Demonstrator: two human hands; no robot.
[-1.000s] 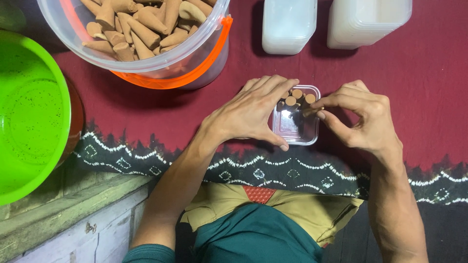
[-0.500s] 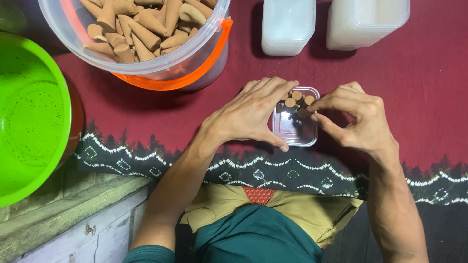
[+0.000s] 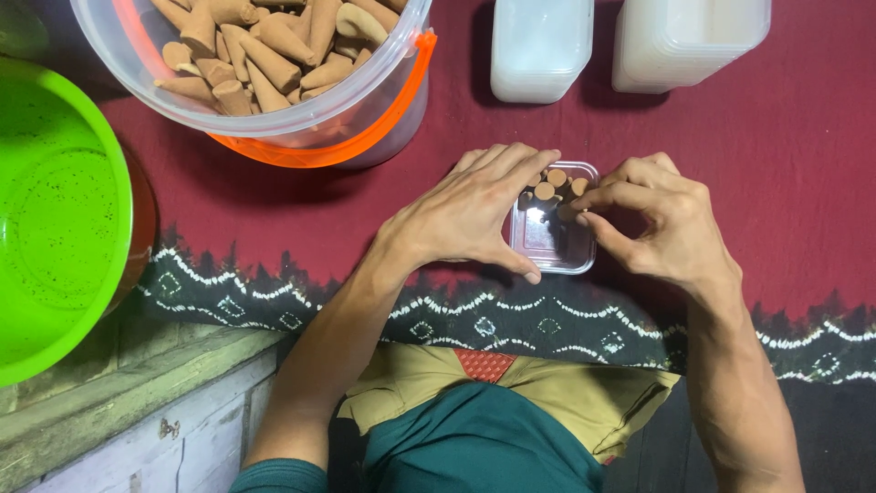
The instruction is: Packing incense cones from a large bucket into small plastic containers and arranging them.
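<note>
A small clear plastic box (image 3: 553,245) lies on the dark red cloth (image 3: 748,155) in front of me. Several tan cones (image 3: 545,190) stand upright in its far end. My left hand (image 3: 470,215) cups the box's left side, thumb against the near corner and fingers along the far edge. My right hand (image 3: 662,224) is at the box's right side, with thumb and forefinger pinched on a tan cone (image 3: 568,212) over the box.
A clear bucket (image 3: 265,114) with an orange rim, full of tan cones, stands at the back left. A bright green basin (image 3: 50,228) sits at the left edge. Two stacks of white plastic containers (image 3: 540,46) stand at the back.
My right hand has shifted slightly to the left over the box with its pinched cone. The left hand has stayed in place.
</note>
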